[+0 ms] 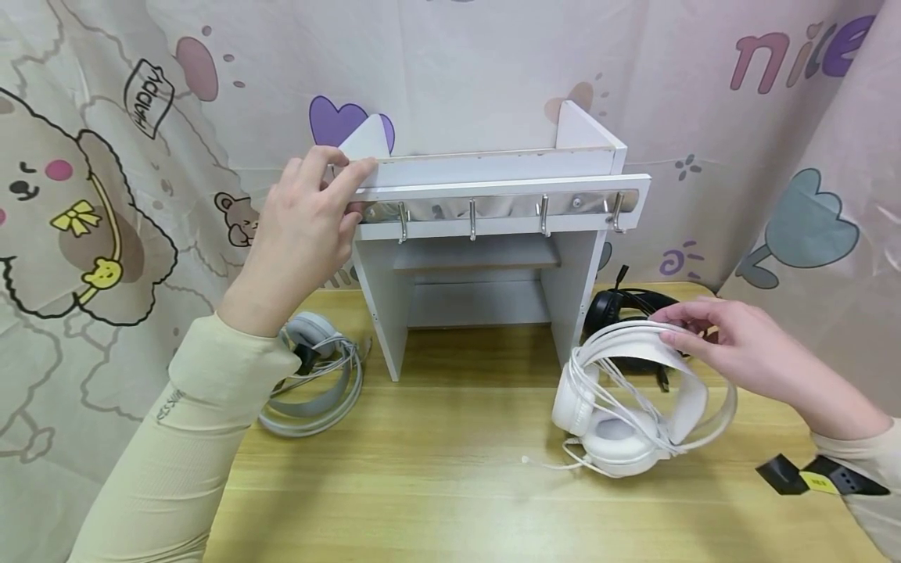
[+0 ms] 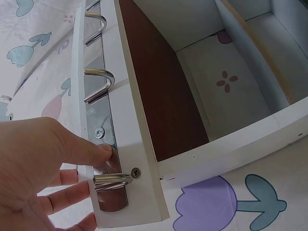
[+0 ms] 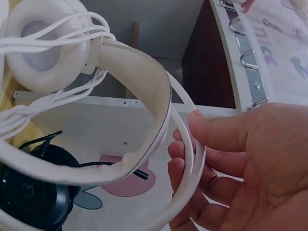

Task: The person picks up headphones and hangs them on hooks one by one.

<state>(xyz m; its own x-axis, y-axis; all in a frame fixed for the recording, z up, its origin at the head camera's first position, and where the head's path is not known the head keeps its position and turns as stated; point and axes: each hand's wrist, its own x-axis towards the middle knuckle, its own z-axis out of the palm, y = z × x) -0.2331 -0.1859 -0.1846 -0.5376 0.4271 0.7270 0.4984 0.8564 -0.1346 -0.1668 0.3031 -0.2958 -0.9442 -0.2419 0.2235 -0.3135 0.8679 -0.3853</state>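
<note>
My right hand [image 1: 749, 356] pinches the outer headband of white headphones [image 1: 615, 447], whose white cable is bundled across the ear cups. They are at the right of the white shelf unit [image 1: 376, 301], ear cups low. Whether they touch the table cannot be told. In the right wrist view, thumb and fingers close round the band [image 3: 195, 166]. My left hand [image 1: 299, 223] holds the left end of the unit's front board [image 1: 436, 232]. A metal strip with several hooks [image 1: 473, 219] runs along it. In the left wrist view, the thumb [image 2: 98, 153] presses the strip beside the end hook [image 2: 113, 180].
Grey-white headphones [image 1: 310, 408] with a coiled cable lie left of the unit on the wooden table [image 1: 450, 477]. Black headphones [image 1: 601, 314] with a microphone sit behind the white pair, partly hidden. A patterned cloth [image 1: 464, 70] hangs behind and at both sides.
</note>
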